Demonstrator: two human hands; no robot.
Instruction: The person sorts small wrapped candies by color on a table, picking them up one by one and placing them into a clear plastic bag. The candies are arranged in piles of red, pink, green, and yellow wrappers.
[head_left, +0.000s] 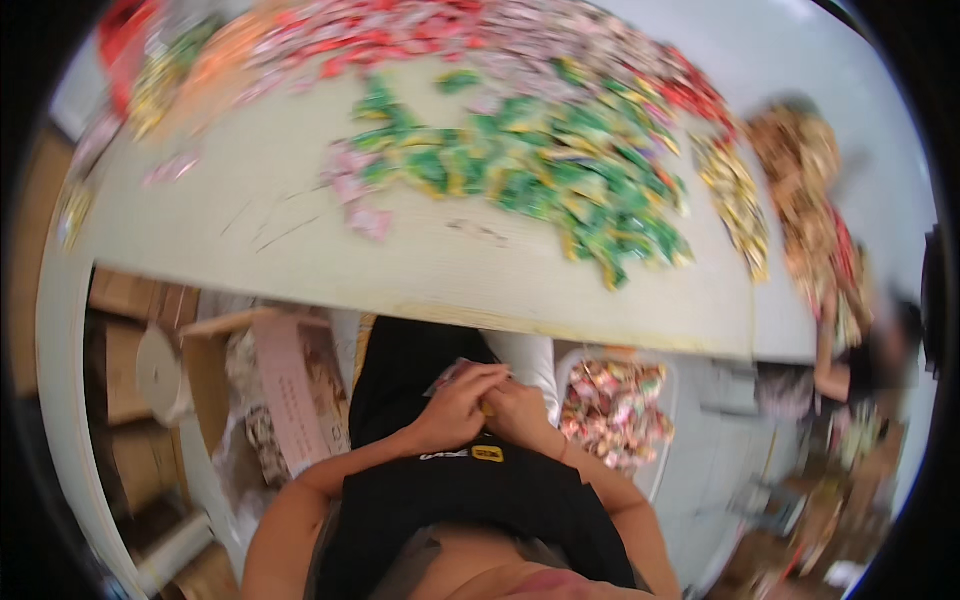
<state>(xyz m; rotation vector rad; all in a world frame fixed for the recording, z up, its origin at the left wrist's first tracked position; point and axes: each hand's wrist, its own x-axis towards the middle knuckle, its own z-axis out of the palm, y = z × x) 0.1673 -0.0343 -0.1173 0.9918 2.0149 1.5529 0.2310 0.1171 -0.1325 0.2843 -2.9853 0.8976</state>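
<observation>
My left hand (461, 401) and my right hand (519, 411) are together over my lap, below the table's near edge. A small shiny wrapped packet (452, 373), reddish and clear, sticks out beyond my left hand's fingers. Between the hands shows a yellow bit, too small to name; my right hand's fingers are curled and largely hidden. On the white table (300, 262) ahead lies a loose spread of green and yellow wrapped packets (525, 165), blurred. Several pink packets (360, 187) lie at its left side.
Red packets (375, 34), pale pink ones (547, 45) and gold ones (735, 202) line the table's far side. A plastic bin (667, 457) of mixed packets stands right of my lap. Open cardboard box (206, 375) at left. Another person (862, 367) is at far right.
</observation>
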